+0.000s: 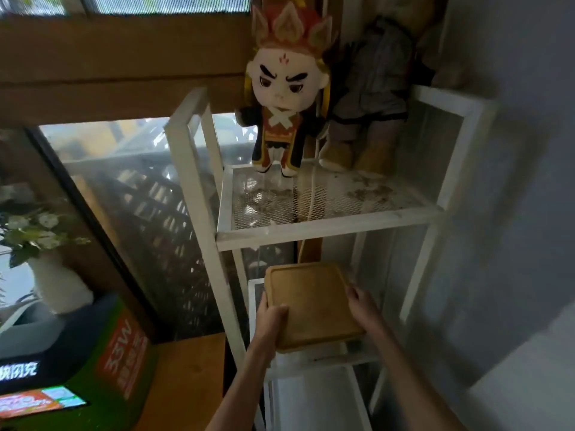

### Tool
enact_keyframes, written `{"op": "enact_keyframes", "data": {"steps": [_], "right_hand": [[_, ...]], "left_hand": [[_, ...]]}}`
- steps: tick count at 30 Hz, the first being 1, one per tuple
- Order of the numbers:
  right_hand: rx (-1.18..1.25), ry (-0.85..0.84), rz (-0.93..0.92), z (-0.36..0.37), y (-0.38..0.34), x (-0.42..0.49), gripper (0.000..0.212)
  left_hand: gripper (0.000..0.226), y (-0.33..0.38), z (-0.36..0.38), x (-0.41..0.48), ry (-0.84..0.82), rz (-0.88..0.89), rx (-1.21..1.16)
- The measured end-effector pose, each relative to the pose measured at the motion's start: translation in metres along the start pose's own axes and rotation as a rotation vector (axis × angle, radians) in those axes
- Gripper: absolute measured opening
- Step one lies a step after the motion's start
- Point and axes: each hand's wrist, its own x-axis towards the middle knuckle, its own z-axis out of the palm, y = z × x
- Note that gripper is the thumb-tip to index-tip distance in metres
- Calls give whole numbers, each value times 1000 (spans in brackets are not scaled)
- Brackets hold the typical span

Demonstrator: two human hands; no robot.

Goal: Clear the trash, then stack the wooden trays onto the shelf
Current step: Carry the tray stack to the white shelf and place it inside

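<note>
Low in the centre of the frame, the left hand (272, 315) grips the near left edge of a wooden tray (312, 304), thumb on top. The right hand (362, 306) grasps its right edge, fingers curled around the rim. The tray lies on a lower level of the white shelf (329, 233). Higher up, a doll (284, 98) stands on the mesh level.

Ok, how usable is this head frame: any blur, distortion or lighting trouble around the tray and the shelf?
Head view: soft all over with motion smear; wide-angle bending bows the white shelf frame; bright windows at left and top leave the right wall in shadow; the wooden tray and both hands, left hand and right hand, stay readable; the plush doll behind is clearer than its blurred neighbour.
</note>
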Motion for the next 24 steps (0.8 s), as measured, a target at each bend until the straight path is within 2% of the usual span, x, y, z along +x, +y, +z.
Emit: {"op": "enact_keyframes", "data": {"steps": [4,8,10,13,19,21,24], "right_hand": [[16,-2,27,9,12,6,40],[-18,16,28,13,27,7,40],[3,20,24,13,31,8,40],[10,48,3,12,29,10,41],[18,10,1,13,35,6,47],[68,-21,10,12,34,5,53],[295,-51,44,10,34,-8,54]], "left_hand": [[64,-13,-2,6,22,35,48],[86,-30,-3,2,67,20,117],[79,-32,0,1,77,29,123],[57,-32,4,1,86,66,158],[71,-36,8,3,216,99,432],[75,-36,9,0,207,98,368],[67,-42,9,-13,162,154,200]]}}
